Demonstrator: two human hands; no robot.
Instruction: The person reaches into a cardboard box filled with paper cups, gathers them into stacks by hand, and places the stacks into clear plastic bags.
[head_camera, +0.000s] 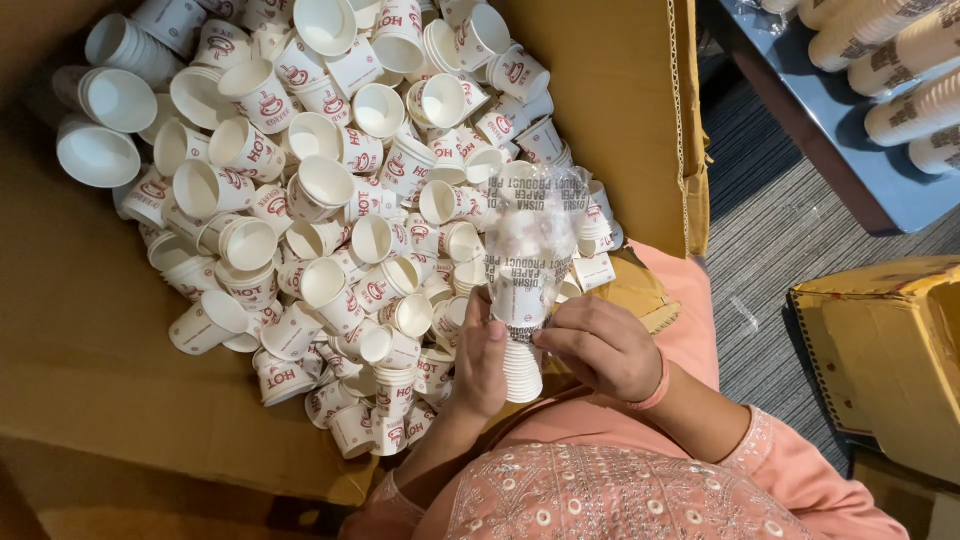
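Standing upright between both sets of fingers: a stack of small white paper cups (523, 372), its top going into a clear printed plastic sleeve (530, 240). Left hand (482, 360) clasping the stack's side, right hand (603, 347) pinching the sleeve's lower edge. Lying beyond the fingertips: loose white paper cups with red print (330, 190), filling a brown cardboard box (90, 330).

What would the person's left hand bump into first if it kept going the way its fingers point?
Probably the loose paper cups just beyond the left hand, which grips the sleeved cup stack; depth is uncertain.
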